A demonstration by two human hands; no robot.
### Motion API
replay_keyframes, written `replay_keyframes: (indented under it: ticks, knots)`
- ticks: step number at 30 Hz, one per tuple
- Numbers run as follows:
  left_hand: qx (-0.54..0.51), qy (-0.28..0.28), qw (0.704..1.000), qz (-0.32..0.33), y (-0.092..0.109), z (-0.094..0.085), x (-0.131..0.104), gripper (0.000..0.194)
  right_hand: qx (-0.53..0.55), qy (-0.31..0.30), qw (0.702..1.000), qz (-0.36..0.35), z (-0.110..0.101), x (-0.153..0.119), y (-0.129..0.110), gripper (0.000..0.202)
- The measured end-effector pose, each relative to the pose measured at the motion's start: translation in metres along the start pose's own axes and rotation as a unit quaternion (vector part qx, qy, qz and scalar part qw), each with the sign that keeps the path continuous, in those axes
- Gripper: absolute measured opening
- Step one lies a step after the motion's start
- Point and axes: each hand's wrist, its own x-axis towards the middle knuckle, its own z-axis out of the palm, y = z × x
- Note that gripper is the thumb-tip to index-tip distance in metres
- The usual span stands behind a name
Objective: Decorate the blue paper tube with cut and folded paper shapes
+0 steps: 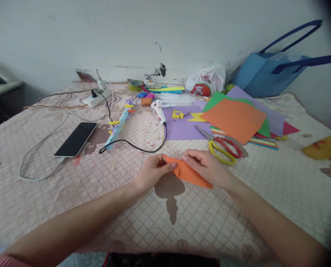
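A folded piece of orange paper [193,175] is held between my two hands above the tablecloth, its pointed end toward the lower right. My left hand [154,170] pinches its left end, the thumb lying on top. On the upper edge, my right hand [206,165] grips the paper between thumb and fingers. A small crease or flap shows between the two thumbs. Just beyond my right hand lie scissors [223,146] with red and yellow handles. A white glue gun [159,111] lies farther back, its black cord curving across the cloth.
Coloured sheets [235,116] spread at the right, near a blue bag [265,74]. A phone [76,140] on a cable lies left, with a power strip [97,97] behind it. A decorated light-blue strip [118,128] is left of the glue gun. A yellow object [324,146] lies far right.
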Motion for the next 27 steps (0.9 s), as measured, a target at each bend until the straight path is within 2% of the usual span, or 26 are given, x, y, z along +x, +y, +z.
replay_keyframes:
  ticks: [7,16,22,27]
  knots:
    - [-0.006,-0.005,1.000,0.004,-0.0015,-0.0001,0.0011,0.025,0.001,0.008,1.000,-0.005,0.0011,0.0001,0.0018,0.027]
    - [-0.016,-0.020,1.000,0.011,-0.0039,-0.0001,0.0011,0.027,-0.026,0.034,0.998,-0.036,0.0069,0.0013,0.0031,0.015]
    - [-0.050,0.016,0.998,0.040,-0.0059,-0.0020,0.0040,0.024,-0.004,0.031,0.999,-0.023,0.0070,0.0013,0.0062,0.016]
    - [-0.054,0.024,0.997,0.056,-0.0060,-0.0032,0.0049,0.022,0.015,0.034,0.999,-0.010,0.0066,0.0025,0.0093,0.016]
